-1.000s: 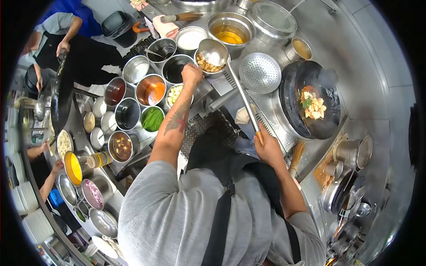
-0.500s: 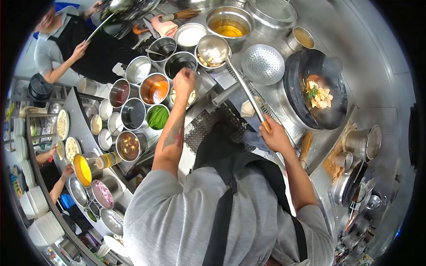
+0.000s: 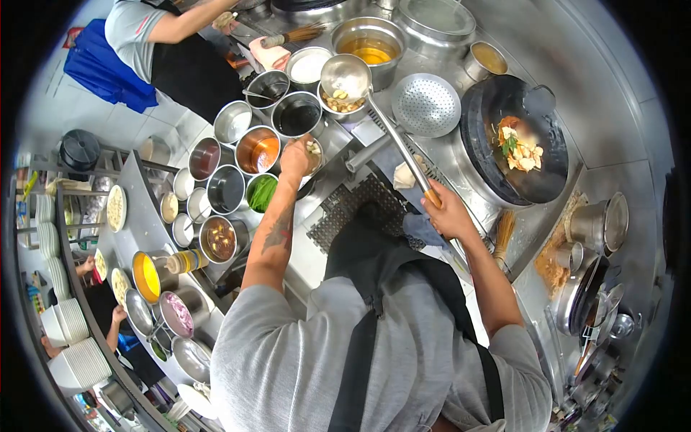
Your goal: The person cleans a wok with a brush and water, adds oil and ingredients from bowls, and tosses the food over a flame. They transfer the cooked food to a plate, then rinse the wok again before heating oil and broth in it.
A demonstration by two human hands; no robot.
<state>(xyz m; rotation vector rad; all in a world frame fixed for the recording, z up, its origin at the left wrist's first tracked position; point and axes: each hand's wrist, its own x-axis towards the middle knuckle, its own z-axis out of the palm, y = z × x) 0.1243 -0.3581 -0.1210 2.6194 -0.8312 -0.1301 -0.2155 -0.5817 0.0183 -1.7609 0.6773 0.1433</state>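
My right hand is wrapped round the wooden grip of a long steel ladle. The ladle's bowl lies over a pot of pale brown pieces, and a few pale pieces show at the bowl's lower edge. At the pot of white chunks, my left hand has its fingers curled in; what they pinch is hidden. Beside it are a pot of orange liquid, a pot of dark liquid and cut green stalks. To the right, a black wok holds steaming food.
A perforated strainer lies between ladle and wok. Behind it stands a pot of yellow oil. A bamboo brush is below the wok. A co-worker in an apron stands far left; another person's hand shows beyond the shelf.
My left hand has moved from near the dark pot down to the white chunks. Pale pieces now show in the ladle's bowl. The co-worker's pan has left view; my view has shifted.
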